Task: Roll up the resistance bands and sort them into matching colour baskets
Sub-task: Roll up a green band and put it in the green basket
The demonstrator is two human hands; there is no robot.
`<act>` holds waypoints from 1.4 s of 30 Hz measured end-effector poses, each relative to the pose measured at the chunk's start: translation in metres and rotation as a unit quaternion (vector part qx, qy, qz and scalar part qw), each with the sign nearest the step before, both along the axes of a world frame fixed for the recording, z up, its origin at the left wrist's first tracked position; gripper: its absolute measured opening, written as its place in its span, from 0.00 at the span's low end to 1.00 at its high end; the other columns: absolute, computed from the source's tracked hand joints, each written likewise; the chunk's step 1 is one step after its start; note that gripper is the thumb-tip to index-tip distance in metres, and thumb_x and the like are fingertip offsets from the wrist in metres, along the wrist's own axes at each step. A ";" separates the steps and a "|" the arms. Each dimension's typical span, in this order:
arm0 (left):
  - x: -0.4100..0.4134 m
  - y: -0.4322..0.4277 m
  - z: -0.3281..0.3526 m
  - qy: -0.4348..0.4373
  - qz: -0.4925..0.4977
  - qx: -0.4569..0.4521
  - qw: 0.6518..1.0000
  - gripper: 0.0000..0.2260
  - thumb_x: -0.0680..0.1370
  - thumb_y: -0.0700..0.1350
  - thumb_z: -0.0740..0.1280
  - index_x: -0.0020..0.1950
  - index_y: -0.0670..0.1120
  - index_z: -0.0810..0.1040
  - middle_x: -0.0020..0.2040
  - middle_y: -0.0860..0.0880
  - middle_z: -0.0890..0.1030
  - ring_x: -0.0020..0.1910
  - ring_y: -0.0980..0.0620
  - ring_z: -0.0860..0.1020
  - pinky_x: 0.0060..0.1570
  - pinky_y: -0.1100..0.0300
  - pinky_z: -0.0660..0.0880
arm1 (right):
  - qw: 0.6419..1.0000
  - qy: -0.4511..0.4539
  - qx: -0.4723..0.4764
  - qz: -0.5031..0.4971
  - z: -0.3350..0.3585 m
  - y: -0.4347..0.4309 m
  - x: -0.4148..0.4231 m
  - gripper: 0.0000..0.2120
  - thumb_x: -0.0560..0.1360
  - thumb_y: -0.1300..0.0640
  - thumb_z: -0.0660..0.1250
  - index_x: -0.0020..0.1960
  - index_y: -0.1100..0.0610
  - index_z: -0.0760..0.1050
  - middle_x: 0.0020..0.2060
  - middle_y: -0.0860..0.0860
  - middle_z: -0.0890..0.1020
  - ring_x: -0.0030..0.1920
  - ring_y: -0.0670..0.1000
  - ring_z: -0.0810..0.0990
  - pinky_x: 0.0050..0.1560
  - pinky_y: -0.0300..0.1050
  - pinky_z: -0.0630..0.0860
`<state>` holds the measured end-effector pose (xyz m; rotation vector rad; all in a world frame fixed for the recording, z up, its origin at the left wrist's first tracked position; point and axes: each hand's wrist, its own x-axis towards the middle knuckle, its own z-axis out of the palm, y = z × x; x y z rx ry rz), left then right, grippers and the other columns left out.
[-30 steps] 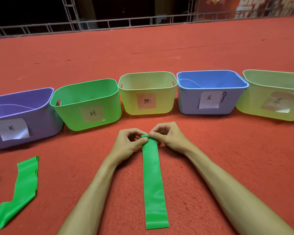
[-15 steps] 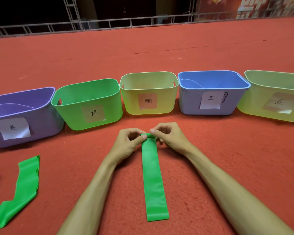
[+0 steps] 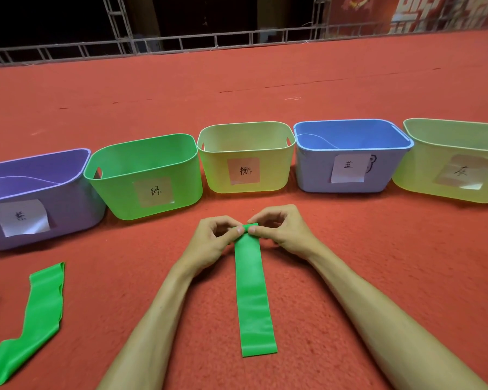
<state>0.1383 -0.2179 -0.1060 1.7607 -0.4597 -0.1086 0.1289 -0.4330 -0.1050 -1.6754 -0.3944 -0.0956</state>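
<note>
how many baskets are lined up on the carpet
5, in one row on the red carpet, left to right: purple basket, green basket, pale yellow basket, blue basket, yellow-green basket cut off at the right edge. More may lie outside the frame.

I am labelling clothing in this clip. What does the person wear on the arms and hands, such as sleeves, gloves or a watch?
Nothing worn shows. The left hand and right hand are bare, with no gloves or rings in view. The left forearm and right forearm are bare down to the frame's lower edge: no sleeve, watch or wristband.
</note>
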 end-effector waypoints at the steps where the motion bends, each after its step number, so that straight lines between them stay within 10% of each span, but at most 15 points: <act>1: 0.000 0.001 0.000 -0.002 0.002 -0.006 1.000 0.04 0.80 0.39 0.72 0.51 0.39 0.85 0.43 0.47 0.86 0.43 0.56 0.81 0.46 0.61 0.76 | 1.000 0.005 -0.004 -0.006 0.001 0.000 -0.001 0.07 0.74 0.66 0.77 0.50 0.66 0.85 0.37 0.52 0.85 0.36 0.43 0.79 0.35 0.33 0.72; 6: 0.001 0.003 0.001 -0.015 -0.001 -0.039 0.999 0.09 0.75 0.45 0.76 0.52 0.43 0.85 0.47 0.36 0.84 0.43 0.45 0.76 0.49 0.49 0.72 | 0.999 0.038 -0.015 -0.004 0.002 0.001 0.002 0.07 0.79 0.60 0.72 0.49 0.65 0.85 0.31 0.48 0.82 0.31 0.43 0.77 0.28 0.33 0.69; 16: 0.003 -0.001 0.000 0.029 -0.020 -0.011 0.999 0.07 0.83 0.40 0.68 0.49 0.37 0.83 0.35 0.55 0.81 0.34 0.61 0.75 0.34 0.69 0.70 | 0.999 0.014 0.010 0.036 0.006 -0.001 -0.004 0.08 0.76 0.68 0.74 0.55 0.70 0.84 0.47 0.60 0.88 0.43 0.44 0.85 0.40 0.33 0.77; 25: 0.002 0.003 -0.001 -0.006 -0.009 -0.042 0.999 0.08 0.75 0.43 0.77 0.52 0.42 0.84 0.46 0.35 0.83 0.42 0.47 0.73 0.44 0.57 0.72 | 0.998 0.049 -0.027 -0.001 0.003 0.001 0.001 0.06 0.79 0.60 0.73 0.49 0.63 0.86 0.31 0.46 0.83 0.33 0.47 0.75 0.28 0.37 0.67; 35: 0.002 -0.002 -0.001 0.027 -0.030 0.019 0.999 0.11 0.85 0.41 0.64 0.47 0.38 0.82 0.33 0.59 0.77 0.35 0.63 0.72 0.37 0.67 0.69 | 0.999 0.031 0.019 0.015 0.006 -0.001 -0.005 0.08 0.75 0.68 0.75 0.54 0.69 0.84 0.44 0.59 0.87 0.38 0.41 0.83 0.32 0.30 0.73; 42: -0.001 0.004 0.005 0.015 -0.029 -0.015 0.999 0.09 0.79 0.46 0.71 0.53 0.40 0.83 0.48 0.40 0.86 0.47 0.49 0.80 0.50 0.52 0.75 | 0.998 0.065 -0.008 -0.018 0.004 0.000 0.002 0.08 0.79 0.55 0.73 0.50 0.61 0.85 0.36 0.54 0.84 0.37 0.46 0.78 0.30 0.37 0.69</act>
